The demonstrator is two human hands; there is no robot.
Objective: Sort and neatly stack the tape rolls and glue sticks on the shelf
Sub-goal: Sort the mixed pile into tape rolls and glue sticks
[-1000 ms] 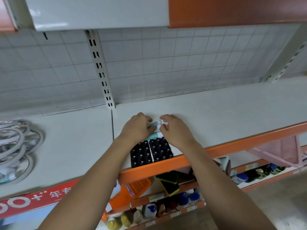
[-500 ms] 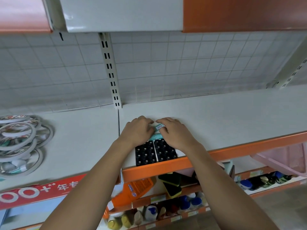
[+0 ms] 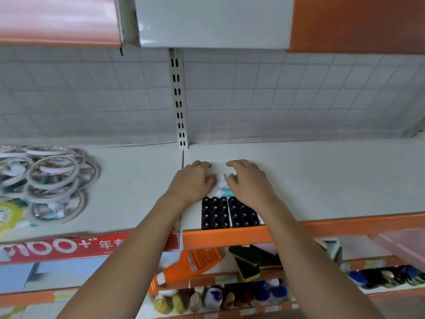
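Left, tape rolls [image 3: 46, 180]; glue sticks [image 3: 221, 188] behind trays [image 3: 216, 214].

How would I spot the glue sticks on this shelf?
Find the white shelf with the orange front edge, just right of the slotted metal post. Between the left hand and right hand, behind two black dimpled trays, lie the glue sticks, small white-and-teal tubes, unlike the flat tape rings far left.

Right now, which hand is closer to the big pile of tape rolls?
Left. The left hand touches the glue sticks, with the tape rolls off to its left; the right hand sits farther right, past those sticks.
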